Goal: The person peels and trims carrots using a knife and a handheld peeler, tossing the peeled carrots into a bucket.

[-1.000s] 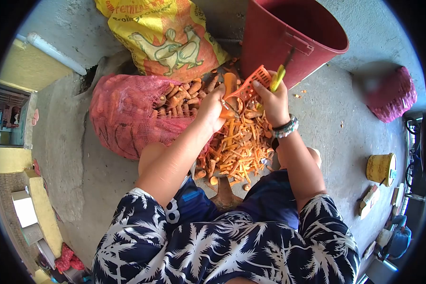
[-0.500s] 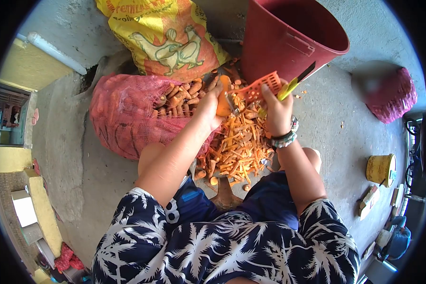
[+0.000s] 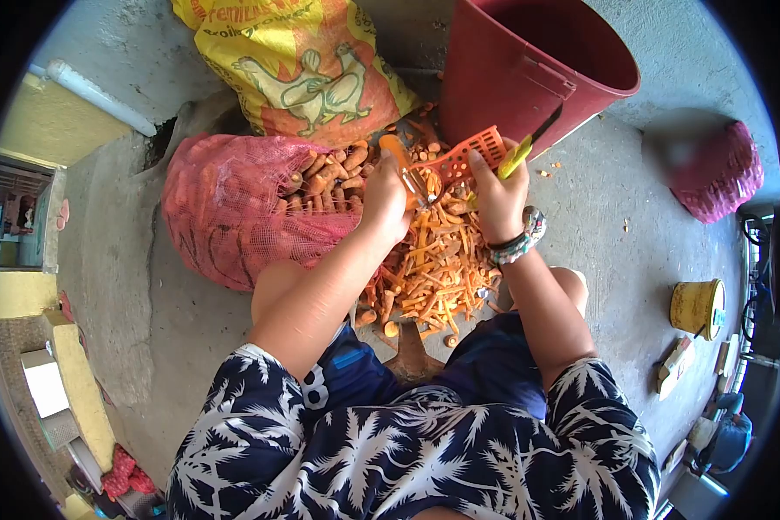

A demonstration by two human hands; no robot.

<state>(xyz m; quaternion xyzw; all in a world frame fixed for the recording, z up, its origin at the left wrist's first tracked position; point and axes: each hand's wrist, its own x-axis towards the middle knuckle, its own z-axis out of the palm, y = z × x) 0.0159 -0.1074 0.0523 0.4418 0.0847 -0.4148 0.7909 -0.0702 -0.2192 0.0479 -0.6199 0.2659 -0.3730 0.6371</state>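
Observation:
My left hand (image 3: 386, 198) is closed around a carrot (image 3: 393, 149), its bare orange end pointing away from me. My right hand (image 3: 499, 201) grips an orange peeler (image 3: 468, 159) with a holed plastic body; its metal blade lies at the carrot's near side. Tucked in that same hand is a knife (image 3: 517, 158) with a yellow-green handle and a dark blade. Below both hands spreads a heap of carrot peelings (image 3: 442, 269). To the left, a red mesh sack (image 3: 225, 212) lies open, with unpeeled carrots (image 3: 325, 178) showing at its mouth.
A yellow and orange feed sack (image 3: 295, 78) stands behind the mesh sack. Beside it is a large dark red bin (image 3: 494, 78). Farther right on the concrete floor are a purple mesh sack (image 3: 724, 178) and a yellow bucket (image 3: 698, 309).
My left hand has shifted slightly left, and the carrot now leans farther left. The peeler and knife have moved a little left and tilted with my right hand.

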